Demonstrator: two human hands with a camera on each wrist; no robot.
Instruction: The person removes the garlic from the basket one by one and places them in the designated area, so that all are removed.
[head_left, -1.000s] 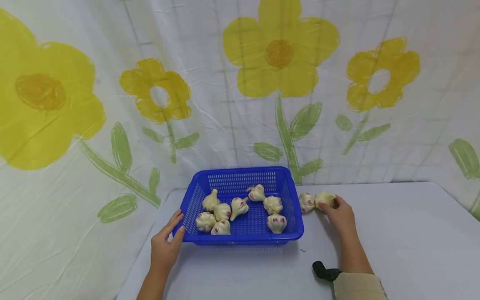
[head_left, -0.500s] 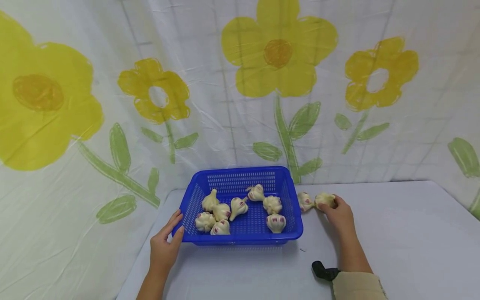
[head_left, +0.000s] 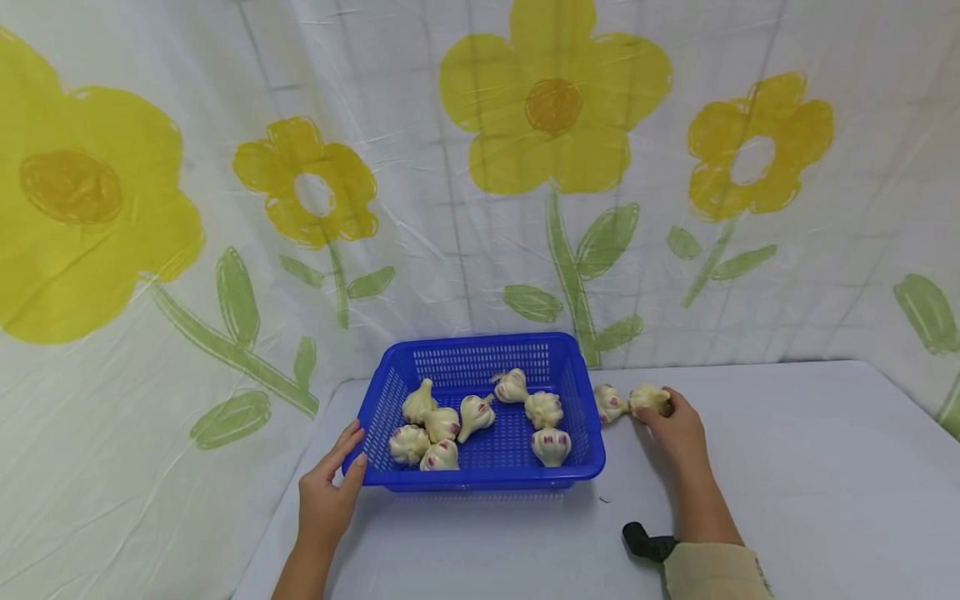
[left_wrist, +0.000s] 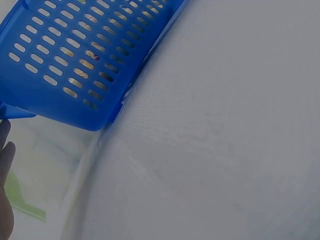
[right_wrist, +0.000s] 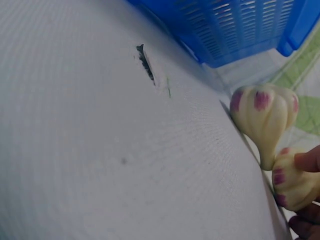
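A blue plastic basket [head_left: 480,477] with slotted walls stands on the table and holds several garlic bulbs [head_left: 551,447]. At its front left corner my left hand [head_left: 327,492] touches the rim, thumb and fingers extended; the left wrist view shows fingers [left_wrist: 6,157] right at the rim's edge. Right of the basket, my right hand [head_left: 678,429] pinches a garlic bulb [head_left: 647,398] between thumb and fingers. Another garlic bulb [head_left: 610,403] lies between that one and the basket wall, its stem pointing toward the held bulb [right_wrist: 292,182]. The palm side of my right hand is hidden.
A white cloth covers the table [head_left: 810,475]. Behind it hangs a white curtain [head_left: 420,275] with yellow flowers. A small dark mark [head_left: 605,500] lies on the cloth before the basket. A black mount [head_left: 648,543] sits on my right wrist by the beige sleeve.
The bulb in my right hand has turned slightly, its tip now pointing more to the right. Both hands and the basket keep their places; the head view drifts a little.
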